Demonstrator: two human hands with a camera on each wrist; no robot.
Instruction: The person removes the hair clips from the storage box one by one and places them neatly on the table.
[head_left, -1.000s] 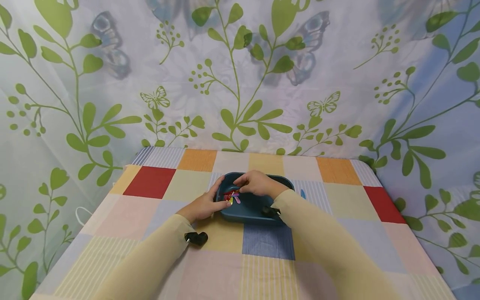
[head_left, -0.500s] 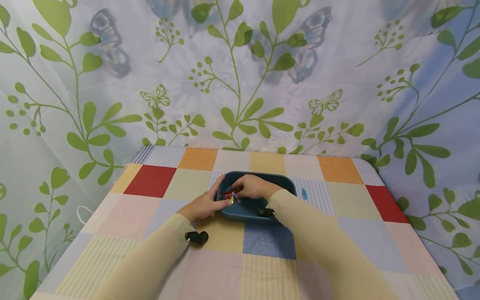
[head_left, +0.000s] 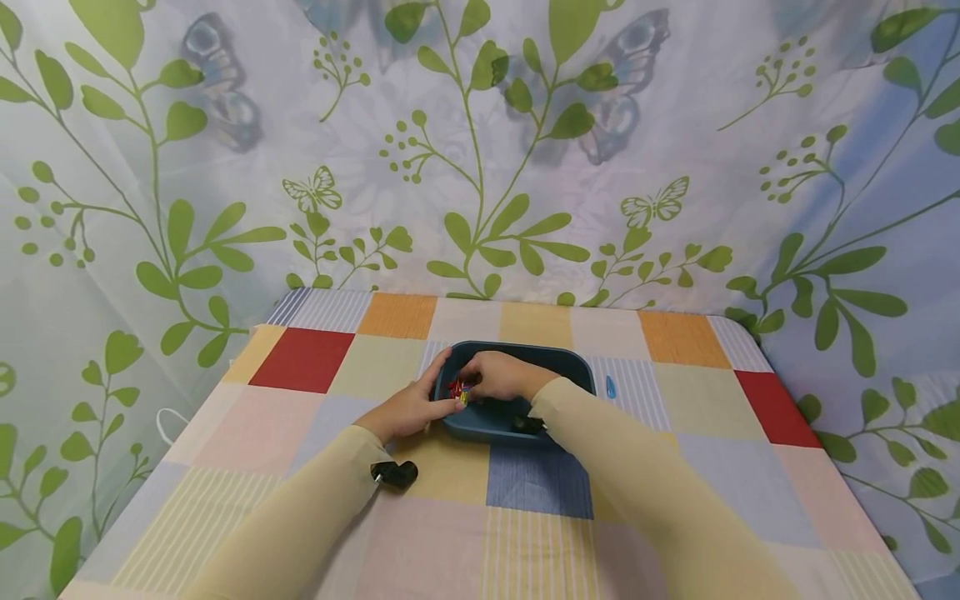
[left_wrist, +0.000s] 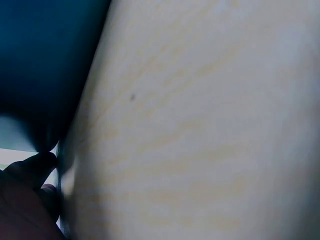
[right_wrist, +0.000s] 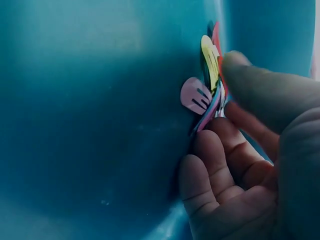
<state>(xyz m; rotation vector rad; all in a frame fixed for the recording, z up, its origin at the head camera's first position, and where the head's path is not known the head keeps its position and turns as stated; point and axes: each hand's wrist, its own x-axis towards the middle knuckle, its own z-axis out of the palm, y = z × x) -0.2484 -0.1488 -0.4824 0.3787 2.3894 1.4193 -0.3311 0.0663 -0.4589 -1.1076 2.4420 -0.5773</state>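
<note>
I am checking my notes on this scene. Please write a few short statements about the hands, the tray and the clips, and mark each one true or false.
1. The right hand reaches inside the blue tray. True.
2. The fingers of the right hand pinch a bunch of coloured hair clips. True.
3. The left hand is lifted high above the table. False: it rests at the tray's left rim.
4. The tray stands on a plain white cloth. False: it stands on a checked tablecloth of many colours.
5. A small blue clip lies on the cloth to the right of the tray. True.
</note>
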